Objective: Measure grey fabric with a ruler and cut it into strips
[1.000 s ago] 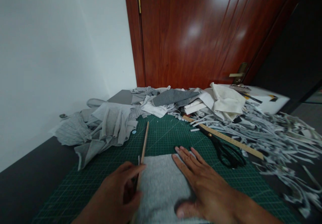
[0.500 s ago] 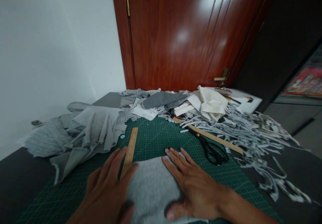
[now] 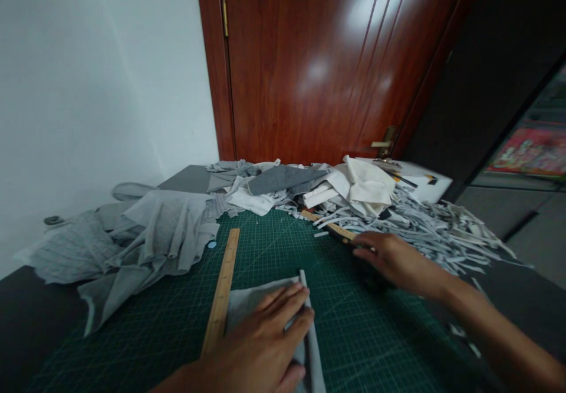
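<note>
Left hand (image 3: 260,346) lies flat, fingers (image 3: 287,299) spread and released, pressing a grey cloth piece (image 3: 256,299) onto the green cutting mat (image 3: 354,334). A wooden ruler (image 3: 221,293) lies along the cloth's left edge, touching it, just beside the hand.

Right hand (image 3: 393,260) is out to the right over the mat, fingers curled down on something dark beneath, probably scissors, mostly hidden; cannot tell whether they grasp it. A second wooden ruler (image 3: 327,225) pokes out just beyond that hand.

Grey fabric heap (image 3: 145,234) at the mat's left. White and grey folded scraps (image 3: 336,187) at the far edge; a pile of cut strips (image 3: 437,228) at right. Dark counter (image 3: 26,310) under all. Red-brown door (image 3: 318,63) behind.
</note>
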Demonstrator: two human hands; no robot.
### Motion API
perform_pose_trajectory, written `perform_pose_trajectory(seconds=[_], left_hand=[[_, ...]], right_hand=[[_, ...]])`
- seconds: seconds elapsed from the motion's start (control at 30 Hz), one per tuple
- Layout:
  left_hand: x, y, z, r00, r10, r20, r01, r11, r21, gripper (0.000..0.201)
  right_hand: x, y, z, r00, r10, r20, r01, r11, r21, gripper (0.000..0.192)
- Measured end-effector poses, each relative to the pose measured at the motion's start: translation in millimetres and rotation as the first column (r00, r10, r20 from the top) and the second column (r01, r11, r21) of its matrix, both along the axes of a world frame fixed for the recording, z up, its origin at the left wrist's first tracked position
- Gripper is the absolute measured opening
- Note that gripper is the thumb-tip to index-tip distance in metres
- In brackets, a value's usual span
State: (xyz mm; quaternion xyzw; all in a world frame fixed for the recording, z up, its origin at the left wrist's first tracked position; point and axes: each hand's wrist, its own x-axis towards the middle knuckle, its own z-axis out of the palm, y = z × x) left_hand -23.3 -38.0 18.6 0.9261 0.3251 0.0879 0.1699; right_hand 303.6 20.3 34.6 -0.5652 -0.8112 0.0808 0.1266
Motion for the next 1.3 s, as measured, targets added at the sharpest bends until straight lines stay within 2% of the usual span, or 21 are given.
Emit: perform_pose_trajectory(seconds=[0.07, 0.17, 0.3, 0.4, 0.5, 0.67, 0.77, 0.93, 1.07, 1.13, 1.2, 1.27, 1.3], left_hand=[[0.7, -0.5, 2.2, 0.999, -0.035, -0.018, 0.035, 0.999, -0.003, 0.067], [5.4, -2.1, -3.2, 0.999, -0.002, 0.04, 0.003, 1.0, -0.028, 0.07], [11.7, -1.6, -18.4, 0.979, 0.154, 0.13, -0.143, 0.985, -0.093, 0.06], [12.7, 0.3, -22.2, 0.983, 0.164, 0.086, -0.153, 0.98, -0.123, 0.041], [12.4, 0.2, -17.7, 0.99, 0.124, 0.073, -0.115, 0.986, -0.119, 0.034], [12.4, -3.3, -7.1, 0.993, 0.058, 0.105, -0.055, 0.998, -0.035, 0.046], [11.2, -0.7, -7.7, 0.995, 0.011, 0.101, -0.01, 1.0, -0.02, 0.057], [12.4, 6.6, -12.0, 0.996, -0.017, 0.089, 0.022, 0.998, -0.053, 0.072], [16.5, 7.4, -5.7, 0.999, 0.002, 0.048, 0.003, 0.994, -0.114, 0.075], [16.9, 7.6, -2.9, 0.999, 0.009, 0.046, -0.003, 0.992, -0.125, 0.071], [15.7, 8.3, -2.1, 0.998, -0.011, 0.06, 0.018, 0.993, -0.117, 0.062], [13.6, 9.2, -3.0, 0.997, -0.037, 0.063, 0.043, 0.993, -0.108, 0.058], [12.6, 9.6, -3.8, 0.997, -0.042, 0.062, 0.049, 0.994, -0.103, 0.059]], right_hand=[[27.0, 16.8, -0.1, 0.989, -0.104, 0.106, 0.105, 0.995, -0.003, 0.035], [50.3, 34.6, -11.9, 0.981, -0.123, 0.149, 0.128, 0.991, -0.024, 0.023], [58.5, 46.2, -25.2, 0.977, -0.132, 0.167, 0.137, 0.99, -0.023, 0.017], [60.4, 54.1, -25.2, 0.975, -0.141, 0.172, 0.15, 0.988, -0.041, 0.016], [61.2, 62.6, -21.5, 0.974, -0.147, 0.171, 0.162, 0.984, -0.075, 0.013], [61.0, 69.2, -13.7, 0.97, -0.165, 0.18, 0.182, 0.98, -0.08, 0.009], [62.4, 66.9, -3.7, 0.965, -0.183, 0.188, 0.193, 0.98, -0.04, 0.011], [63.1, 51.6, 21.0, 0.961, -0.188, 0.205, 0.2, 0.979, -0.038, 0.011], [55.5, 27.6, 31.4, 0.972, -0.142, 0.185, 0.164, 0.981, -0.107, 0.018], [48.9, 14.1, 30.4, 0.987, -0.105, 0.12, 0.127, 0.973, -0.194, 0.026], [40.1, 1.3, 26.1, 0.994, -0.084, -0.07, 0.058, 0.948, -0.313, 0.032], [27.5, -10.7, 19.2, 0.941, -0.12, -0.317, -0.016, 0.918, -0.396, 0.036], [19.3, -16.7, 14.7, 0.884, -0.169, -0.435, -0.036, 0.905, -0.424, 0.039]])
